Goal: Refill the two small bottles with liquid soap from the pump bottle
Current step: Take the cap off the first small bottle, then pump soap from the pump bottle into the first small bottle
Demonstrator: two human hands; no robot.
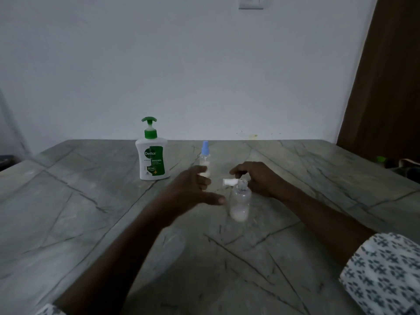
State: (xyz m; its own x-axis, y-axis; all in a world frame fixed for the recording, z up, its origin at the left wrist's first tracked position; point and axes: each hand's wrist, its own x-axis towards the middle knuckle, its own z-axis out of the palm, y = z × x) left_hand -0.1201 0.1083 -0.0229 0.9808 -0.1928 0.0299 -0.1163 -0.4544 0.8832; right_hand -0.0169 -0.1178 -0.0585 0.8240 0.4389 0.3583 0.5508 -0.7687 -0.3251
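Note:
A white and green pump bottle (152,159) stands at the back left of the stone table (91,212). To its right stands a small clear bottle with a blue cap (205,155), with a little white soap at its bottom. My left hand (195,186) is in front of its base, fingers loosely spread and thumb pointing right. A second small clear bottle (239,204) stands uncapped just right of that thumb, also with some white soap in it. My right hand (256,178) is behind its neck and pinches a white cap (229,182).
A white wall runs behind the table, with a switch plate (251,3) high up. A brown door or panel (391,87) stands at the right. Some dim objects, one with a green lid (381,159), lie beyond the table's right edge.

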